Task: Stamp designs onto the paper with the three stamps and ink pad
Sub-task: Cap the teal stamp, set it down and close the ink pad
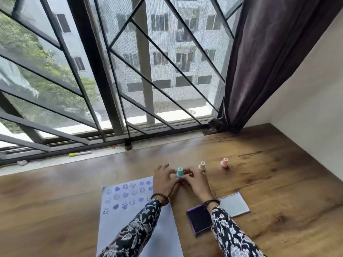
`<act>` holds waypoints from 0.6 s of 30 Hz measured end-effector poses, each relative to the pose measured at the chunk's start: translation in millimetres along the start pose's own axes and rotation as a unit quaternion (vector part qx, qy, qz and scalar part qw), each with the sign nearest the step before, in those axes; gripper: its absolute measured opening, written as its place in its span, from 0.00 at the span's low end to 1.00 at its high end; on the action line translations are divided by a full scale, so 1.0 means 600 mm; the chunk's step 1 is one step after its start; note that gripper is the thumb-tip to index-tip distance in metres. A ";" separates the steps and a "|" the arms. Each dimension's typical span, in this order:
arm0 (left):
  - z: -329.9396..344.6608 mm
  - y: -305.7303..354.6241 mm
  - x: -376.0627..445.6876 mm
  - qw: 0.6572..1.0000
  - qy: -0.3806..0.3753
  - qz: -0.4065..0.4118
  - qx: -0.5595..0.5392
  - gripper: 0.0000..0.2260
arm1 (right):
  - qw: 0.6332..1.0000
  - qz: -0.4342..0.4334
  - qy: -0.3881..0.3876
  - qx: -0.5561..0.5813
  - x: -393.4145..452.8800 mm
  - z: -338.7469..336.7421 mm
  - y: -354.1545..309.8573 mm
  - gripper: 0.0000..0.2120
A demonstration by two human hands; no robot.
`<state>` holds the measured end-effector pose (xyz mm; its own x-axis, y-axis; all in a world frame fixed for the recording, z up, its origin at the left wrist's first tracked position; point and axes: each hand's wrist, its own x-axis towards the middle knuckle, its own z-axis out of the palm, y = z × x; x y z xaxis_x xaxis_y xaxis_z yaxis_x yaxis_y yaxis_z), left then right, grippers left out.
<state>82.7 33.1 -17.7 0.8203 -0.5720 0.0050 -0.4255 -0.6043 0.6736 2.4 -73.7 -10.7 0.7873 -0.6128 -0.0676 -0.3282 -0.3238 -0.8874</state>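
A dark curtain (259, 62) hangs beside the barred window (115, 71); a marker (80, 153) lies on the sill.

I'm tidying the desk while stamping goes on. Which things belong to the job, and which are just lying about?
For the job: teal stamp, cream stamp, pink stamp, ink pad, its lid, paper.

Lying about: yellow-capped marker on the sill, curtain.

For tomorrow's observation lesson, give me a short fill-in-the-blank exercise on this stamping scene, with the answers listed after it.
1. Both hands hold the ____ stamp.
2. The ink pad lies open with its lid to its ____.
3. The paper bears smiley faces and ____ in purple ink.
4. The pink stamp stands on the ____ table.

Answers: teal; right; hearts; wooden
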 end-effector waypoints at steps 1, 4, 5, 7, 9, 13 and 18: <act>0.005 -0.003 0.005 1.000 -0.007 0.005 0.006 0.13 | 1.000 -0.005 0.008 -0.026 0.006 0.003 0.003 0.08; 0.011 -0.006 0.014 0.999 -0.019 0.021 0.019 0.14 | 0.998 -0.027 0.022 -0.061 0.013 0.008 0.002 0.07; 0.011 -0.007 0.014 0.999 -0.017 0.024 0.017 0.15 | 0.997 -0.028 0.023 -0.063 0.011 0.007 0.000 0.08; 0.008 -0.007 0.003 1.000 -0.001 0.027 -0.004 0.17 | 0.997 -0.021 0.028 -0.063 0.002 0.002 -0.007 0.08; 0.005 -0.006 -0.022 0.999 0.017 0.021 -0.025 0.19 | 0.997 -0.018 0.048 -0.054 -0.017 -0.011 -0.009 0.08; 0.003 -0.006 -0.109 0.994 0.027 0.043 -0.097 0.22 | 0.993 0.003 0.110 -0.031 -0.081 -0.053 0.002 0.05; 0.014 -0.013 -0.196 0.994 -0.040 0.071 -0.073 0.30 | 0.957 0.103 0.270 -0.005 -0.162 -0.107 0.059 0.02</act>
<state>-13.8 100.6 -29.7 0.7205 -0.6914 0.0536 -0.4704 -0.4305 0.7703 -119.5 -71.7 -6.5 0.3218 -0.9468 0.0066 -0.4551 -0.1608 -0.8758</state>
